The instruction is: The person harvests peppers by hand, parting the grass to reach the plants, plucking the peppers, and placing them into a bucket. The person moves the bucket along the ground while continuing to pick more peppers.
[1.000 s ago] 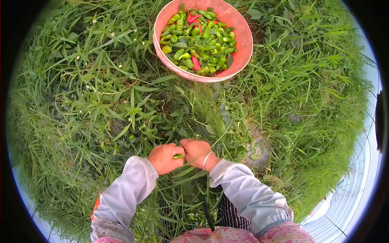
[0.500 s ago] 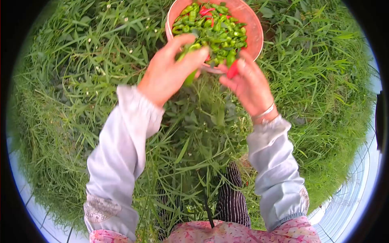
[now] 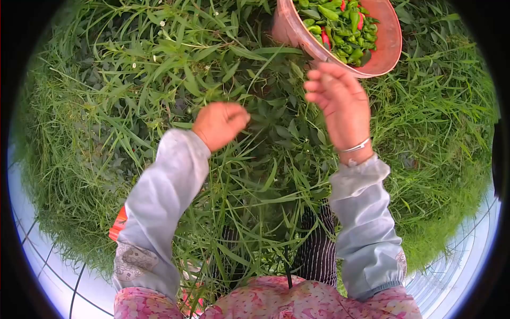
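A pinkish bucket (image 3: 313, 47) stands in the grass at the top right, holding many green peppers (image 3: 350, 29) and a few red ones. Just below its rim is my right hand (image 3: 340, 98), fingers slightly curled and apart, with nothing visible in it; a silvery bangle circles the wrist. My left hand (image 3: 220, 125) is over the leafy plants left of centre, its fingers curled in and partly hidden, so any held item cannot be made out.
Dense grass and weeds (image 3: 106, 106) surround both arms. An orange-red object (image 3: 118, 223) shows beside the left sleeve. Striped trouser legs (image 3: 316, 255) are at the bottom centre, and pale sheeting (image 3: 451, 276) curves along the lower edges.
The bucket now appears farther right and higher. My left hand has left the bucket and lowered over the plants. The red pepper is gone from my right hand. An orange-red object has come into view.
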{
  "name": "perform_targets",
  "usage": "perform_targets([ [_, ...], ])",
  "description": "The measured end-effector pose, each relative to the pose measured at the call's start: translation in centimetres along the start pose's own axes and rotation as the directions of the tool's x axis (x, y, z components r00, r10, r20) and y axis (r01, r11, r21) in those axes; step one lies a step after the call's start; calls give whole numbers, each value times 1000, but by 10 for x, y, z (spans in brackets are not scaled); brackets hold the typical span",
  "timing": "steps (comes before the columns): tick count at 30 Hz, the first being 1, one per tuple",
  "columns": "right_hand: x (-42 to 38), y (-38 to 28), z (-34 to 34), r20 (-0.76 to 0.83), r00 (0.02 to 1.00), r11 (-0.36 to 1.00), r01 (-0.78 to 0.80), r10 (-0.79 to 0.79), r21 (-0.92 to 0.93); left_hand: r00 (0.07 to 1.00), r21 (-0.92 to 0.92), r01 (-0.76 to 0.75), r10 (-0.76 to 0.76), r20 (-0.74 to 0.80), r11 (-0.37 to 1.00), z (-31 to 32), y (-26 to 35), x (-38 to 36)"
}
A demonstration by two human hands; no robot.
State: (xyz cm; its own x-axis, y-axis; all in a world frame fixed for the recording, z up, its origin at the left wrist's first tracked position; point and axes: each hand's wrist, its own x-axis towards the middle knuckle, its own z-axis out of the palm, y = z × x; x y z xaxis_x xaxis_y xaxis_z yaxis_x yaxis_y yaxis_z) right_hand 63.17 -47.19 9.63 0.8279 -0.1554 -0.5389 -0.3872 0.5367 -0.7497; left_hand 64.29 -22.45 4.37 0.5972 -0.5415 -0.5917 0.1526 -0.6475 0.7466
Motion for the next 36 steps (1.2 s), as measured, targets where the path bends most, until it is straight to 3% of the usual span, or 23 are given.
perform_targets([
  [2,-6,44,34,131,980,980,-128,148,-151,997,446,54,-27,-67,894,40,-25,-38],
  [3,-4,78,42,236,959,961,-92,155,-259,991,607,81,2,-134,791,60,-37,-52],
  [5,-3,135,61,375,924,786,179,71,-591,944,303,323,-283,-171,896,94,-69,-70],
  [7,-9,163,80,455,854,535,269,253,-801,952,223,301,-278,-128,927,125,-88,-86],
  [8,-13,193,79,519,805,475,350,288,-807,965,250,259,-237,-116,933,140,-91,-93],
  [9,-15,196,87,468,675,364,303,570,-881,976,278,215,-193,-105,936,147,-89,-96],
  [12,-42,259,54,457,560,229,431,691,-873,965,-75,193,-175,195,978,160,-68,-100],
  [14,-52,271,17,468,506,139,558,725,-818,990,-56,79,-72,121,995,156,-53,-110],
  [15,-52,269,8,416,426,52,646,804,-762,996,-42,27,-23,86,999,153,-46,-117],
  [16,-56,263,-5,423,436,38,659,794,-751,997,72,5,-10,74,997,148,-40,-123],
  [19,-59,231,-22,334,442,-48,659,833,-751,995,-111,-14,25,97,994,123,-52,-132],
  [21,-63,229,-32,301,446,-88,665,843,-741,989,-23,-45,41,-139,999,104,-73,-132],
  [22,-67,233,-38,317,455,-94,679,832,-729,976,-45,25,-34,-217,999,93,-83,-130],
  [23,-70,236,-42,334,466,-101,691,820,-716,943,-220,129,-188,-275,967,80,-88,-126],
  [24,-72,237,-40,307,479,-134,688,822,-713,901,-338,131,-254,-352,932,72,-100,-118],
  [25,-75,240,-38,291,499,-167,687,816,-708,855,-210,83,-178,-487,974,65,-113,-109],
  [27,-80,250,-44,257,536,-233,681,804,-694,811,-67,209,-212,-546,976,49,-128,-90],
  [29,-84,260,-53,279,568,-260,688,774,-677,835,50,443,-392,-386,895,44,-147,-84],
  [32,-89,267,-59,334,592,-268,703,734,-659,848,52,488,-458,-267,871,41,-168,-95],
  [35,-91,267,-61,403,599,-229,711,692,-665,951,101,272,-252,-179,957,61,-162,-101],
  [36,-90,262,-60,428,602,-214,714,674,-666,927,213,370,-374,-21,904,65,-144,-98],
])
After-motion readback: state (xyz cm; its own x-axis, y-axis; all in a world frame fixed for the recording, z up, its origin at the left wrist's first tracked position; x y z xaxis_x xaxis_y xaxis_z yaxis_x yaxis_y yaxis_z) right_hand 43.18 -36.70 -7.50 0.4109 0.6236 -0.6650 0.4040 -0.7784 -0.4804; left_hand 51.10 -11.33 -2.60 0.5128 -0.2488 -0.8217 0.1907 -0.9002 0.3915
